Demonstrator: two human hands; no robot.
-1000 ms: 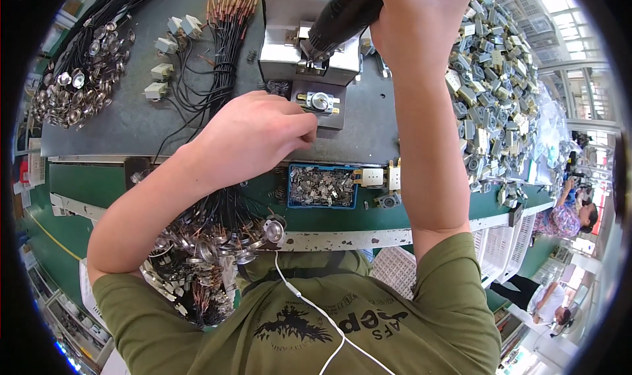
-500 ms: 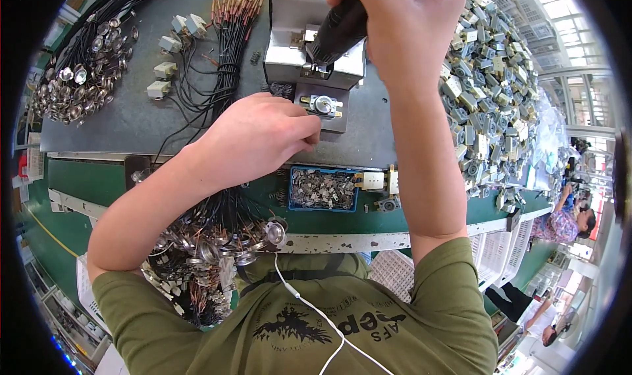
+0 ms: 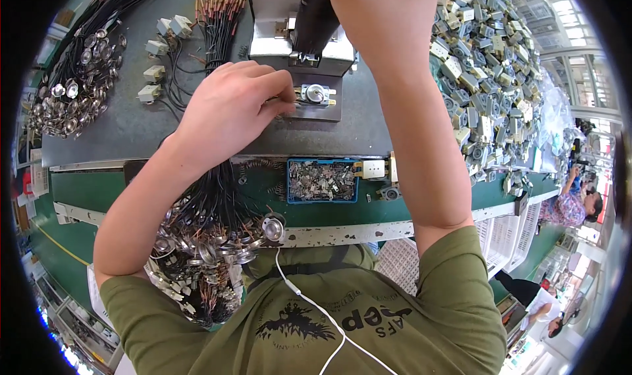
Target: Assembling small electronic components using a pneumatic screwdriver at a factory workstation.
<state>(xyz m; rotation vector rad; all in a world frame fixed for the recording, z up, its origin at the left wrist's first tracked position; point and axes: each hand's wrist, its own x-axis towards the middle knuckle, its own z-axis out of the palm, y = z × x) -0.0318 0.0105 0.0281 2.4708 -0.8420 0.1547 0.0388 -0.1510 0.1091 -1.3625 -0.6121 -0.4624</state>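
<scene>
While the right hand (image 3: 377, 3) holds the tool (image 3: 315, 23), its axis points downward.

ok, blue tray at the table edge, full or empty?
Not empty: small metal pieces spread across nearly all of the tray, hiding most of its bottom. Whether full to the brim, can't tell; depth doesn't show.

The grey table (image 3: 359, 126) carries bundled black wires (image 3: 219, 38), pale blocks (image 3: 155, 74), a metal stand (image 3: 268, 8) and heaped boxy parts (image 3: 488, 89).
</scene>
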